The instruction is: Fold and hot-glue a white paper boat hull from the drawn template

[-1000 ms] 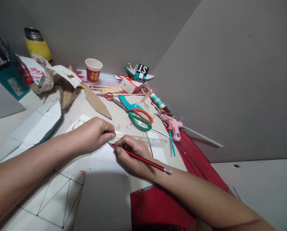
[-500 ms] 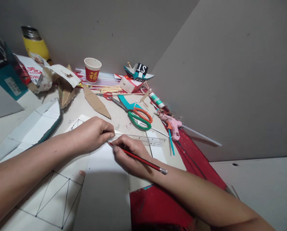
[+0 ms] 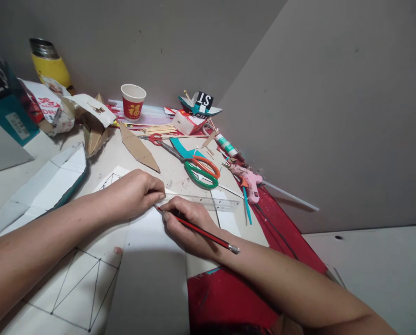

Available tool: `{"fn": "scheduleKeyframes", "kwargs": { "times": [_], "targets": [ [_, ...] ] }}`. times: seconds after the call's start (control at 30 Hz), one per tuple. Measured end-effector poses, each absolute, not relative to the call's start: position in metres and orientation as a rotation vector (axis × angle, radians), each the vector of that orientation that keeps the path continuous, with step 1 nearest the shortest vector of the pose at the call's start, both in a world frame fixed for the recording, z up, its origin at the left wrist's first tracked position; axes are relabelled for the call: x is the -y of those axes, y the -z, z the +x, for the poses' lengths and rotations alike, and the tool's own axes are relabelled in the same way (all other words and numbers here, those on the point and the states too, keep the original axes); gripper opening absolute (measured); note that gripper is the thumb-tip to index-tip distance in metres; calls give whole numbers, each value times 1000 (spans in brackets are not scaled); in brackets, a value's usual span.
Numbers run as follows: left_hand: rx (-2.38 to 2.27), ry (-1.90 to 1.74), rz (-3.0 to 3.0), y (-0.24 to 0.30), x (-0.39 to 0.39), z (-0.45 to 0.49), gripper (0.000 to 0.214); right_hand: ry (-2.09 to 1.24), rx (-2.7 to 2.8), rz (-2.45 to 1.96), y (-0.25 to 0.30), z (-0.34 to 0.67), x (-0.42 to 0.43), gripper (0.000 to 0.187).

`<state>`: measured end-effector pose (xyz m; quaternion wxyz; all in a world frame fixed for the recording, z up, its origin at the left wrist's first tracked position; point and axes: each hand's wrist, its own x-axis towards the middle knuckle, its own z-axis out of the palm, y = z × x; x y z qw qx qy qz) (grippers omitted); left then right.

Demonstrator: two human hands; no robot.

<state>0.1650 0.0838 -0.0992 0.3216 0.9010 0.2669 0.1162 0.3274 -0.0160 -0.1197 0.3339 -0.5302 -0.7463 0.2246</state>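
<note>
My right hand (image 3: 188, 223) grips a red and black pencil (image 3: 208, 234), its tip at the edge of the clear ruler (image 3: 227, 204). Curled fingers of my left hand (image 3: 140, 191) press the ruler's near end down on a white card sheet (image 3: 155, 270). The ruler runs off to the right behind my right hand, which hides its middle. To the left, under my forearm, paper with a black-line drawing of triangles (image 3: 85, 288) lies partly covered. Just beyond the ruler rest scissors (image 3: 202, 172) with orange and green handles.
A pink glue gun (image 3: 252, 184) lies at the right on red cloth (image 3: 235, 298). Farther back are a paper cup (image 3: 133, 102), a glue bottle (image 3: 227, 145), wooden sticks (image 3: 159, 129) and cut cardboard (image 3: 140, 148). A folded white boat-like shape (image 3: 43, 186) stands left, near a yellow bottle (image 3: 50, 67).
The whole view has shifted very slightly. The back end of the pencil has tilted a little to the left; both hands otherwise stay in place.
</note>
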Motion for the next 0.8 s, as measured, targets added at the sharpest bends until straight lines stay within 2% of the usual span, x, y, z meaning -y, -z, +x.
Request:
{"fn": "scheduleKeyframes", "kwargs": {
  "times": [0.8],
  "targets": [
    [-695, -294, 2368, 98, -83, 163, 21, -611, 1941, -1358, 119, 329, 17, 13]
  ]
}}
